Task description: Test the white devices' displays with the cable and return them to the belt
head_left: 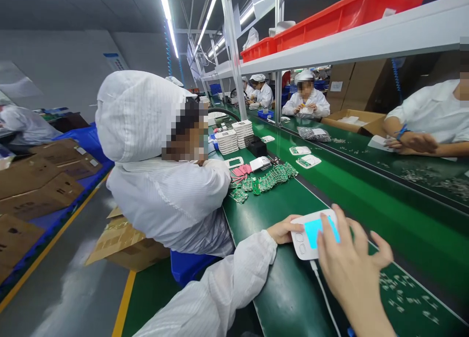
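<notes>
My left hand point(285, 230), in a white sleeve, grips the left side of a small white handheld device point(300, 244) with a lit blue screen and round buttons. A white cable point(324, 288) is plugged into the device's lower edge and runs down out of view. Over the screen's right part lies my right hand point(350, 259), fingers spread, with fingertips at the screen; it covers the device's right end. The device is raised above the green bench point(282, 298).
A co-worker in white point(172, 195) sits close on my left. Ahead lie green circuit boards point(273, 178), stacked white casings point(227, 142) and a black box point(255, 145). White casings point(308, 161) rest on the green belt point(351, 180). Small metal parts point(410, 293) lie at right. Red bins point(340, 19) stand on the overhead shelf.
</notes>
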Tool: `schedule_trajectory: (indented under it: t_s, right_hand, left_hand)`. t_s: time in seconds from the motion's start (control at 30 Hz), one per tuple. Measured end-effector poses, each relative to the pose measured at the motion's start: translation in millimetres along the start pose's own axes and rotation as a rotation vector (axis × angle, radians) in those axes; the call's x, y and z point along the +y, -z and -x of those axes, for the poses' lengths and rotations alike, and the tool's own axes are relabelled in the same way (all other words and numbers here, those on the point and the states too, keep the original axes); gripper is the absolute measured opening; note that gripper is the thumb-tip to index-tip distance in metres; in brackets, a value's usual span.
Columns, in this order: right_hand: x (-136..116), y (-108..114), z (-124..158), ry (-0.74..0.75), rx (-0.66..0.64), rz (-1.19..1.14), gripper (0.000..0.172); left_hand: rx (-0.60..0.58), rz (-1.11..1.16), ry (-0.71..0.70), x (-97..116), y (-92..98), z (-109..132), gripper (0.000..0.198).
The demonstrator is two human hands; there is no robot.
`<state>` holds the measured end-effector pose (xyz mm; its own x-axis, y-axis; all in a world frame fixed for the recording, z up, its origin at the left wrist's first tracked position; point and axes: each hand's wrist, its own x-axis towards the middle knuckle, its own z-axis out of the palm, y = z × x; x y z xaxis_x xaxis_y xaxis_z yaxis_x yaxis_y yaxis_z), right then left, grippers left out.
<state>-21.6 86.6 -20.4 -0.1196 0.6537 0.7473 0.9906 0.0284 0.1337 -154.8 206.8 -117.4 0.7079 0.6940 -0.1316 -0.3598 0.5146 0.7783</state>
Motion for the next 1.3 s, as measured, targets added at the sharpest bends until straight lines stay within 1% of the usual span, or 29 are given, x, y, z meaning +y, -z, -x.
schedule_trajectory:
  t_s: [0.03, 0.07, 0.1, 0.17, 0.23, 0.27, 0.33, 0.4, 0.47, 0.5, 0.57, 0.63, 0.67, 0.73, 0.8, 0.83, 0.9, 0.93, 0.97, 1.03, 1.1, 1.17, 1.23, 1.3]
  right_hand:
    - [3, 1, 0, 0.007, -0.047, -0.009, 0.025]
    - [7, 3, -1, -0.02, -0.095, -0.007, 0.027]
    - [14, 5, -2, -0.072, -0.129, 0.0, 0.03]
    - [29, 13, -1, -0.256, -0.192, -0.051, 0.037]
    - [40, 24, 5, -0.426, -0.305, -0.269, 0.041]
    - [42, 30, 9, -0.474, -0.385, -0.42, 0.042]
    - [40, 38, 21, -0.45, -0.542, -0.648, 0.042]
    - [34, 39, 33, -0.427, -0.638, -0.766, 0.04]
    - [33, 34, 41, -0.441, -0.688, -0.839, 0.034]
    - [35, 31, 43, -0.458, -0.704, -0.865, 0.035]
    - [46, 27, 45, -0.495, -0.727, -0.885, 0.039]
    - [60, 33, 46, -0.511, -0.75, -0.875, 0.04]
    - [67, 42, 46, -0.502, -0.765, -0.866, 0.039]
    - [80, 69, 46, -0.455, -0.796, -0.851, 0.038]
    - [89, 107, 48, -0.389, -0.812, -0.835, 0.035]
    - [93, 126, 49, -0.358, -0.81, -0.82, 0.033]
    - [99, 162, 53, -0.275, -0.821, -0.761, 0.031]
    - [101, 177, 55, -0.188, -0.854, -0.657, 0.029]
    - [104, 190, 58, -0.101, -0.886, -0.563, 0.026]
    - [109, 206, 65, 0.082, -0.941, -0.407, 0.022]
    - [114, 214, 74, 0.193, -0.918, -0.325, 0.022]
    - [120, 217, 82, 0.215, -0.834, -0.284, 0.021]
    - [124, 217, 90, 0.195, -0.759, -0.258, 0.021]
    - [125, 215, 95, 0.182, -0.737, -0.245, 0.02]
  left_hand:
    - [0.002, -0.009, -0.001, 2, -2.3, 2, 0.056]
    - [0.006, -0.019, -0.005, 5, -4.3, 4, 0.058]
    - [0.012, -0.03, -0.012, 7, -5.6, 6, 0.06]
    - [0.033, -0.054, -0.031, 9, -7.0, 8, 0.06]
    - [0.059, -0.081, -0.058, 8, -8.8, 9, 0.058]
    - [0.071, -0.095, -0.074, 7, -11.0, 10, 0.057]
    - [0.084, -0.125, -0.112, 4, -19.8, 10, 0.056]
    - [0.073, -0.162, -0.137, 2, -34.7, 9, 0.051]
    - [0.041, -0.214, -0.135, 2, -53.0, 6, 0.042]
    - [0.026, -0.245, -0.127, 4, -61.9, 3, 0.036]
    - [0.011, -0.31, -0.111, 10, -76.7, -8, 0.023]
    - [0.038, -0.365, -0.125, 21, -86.0, -25, 0.015]
    - [0.067, -0.387, -0.144, 26, -89.3, -35, 0.015]
    - [0.143, -0.427, -0.19, 36, -97.0, -57, 0.019]
    - [0.203, -0.471, -0.217, 40, -112.6, -79, 0.023]
    - [0.214, -0.497, -0.216, 38, -125.0, -90, 0.025]
    - [0.195, -0.554, -0.189, 22, -159.4, -111, 0.027]
    - [0.171, -0.586, -0.168, 10, -180.4, -121, 0.027]
    - [0.142, -0.621, -0.146, -5, -203.0, -131, 0.027]
    - [0.104, -0.712, -0.114, -42, -249.3, -149, 0.028]
    - [0.092, -0.823, -0.133, -82, -291.9, -161, 0.03]
    - [0.065, -0.942, -0.177, -121, -326.3, -167, 0.031]
    - [0.023, -1.055, -0.212, -160, -350.6, -168, 0.033]
    - [-0.019, -1.16, -0.235, -194, -364.9, -166, 0.034]
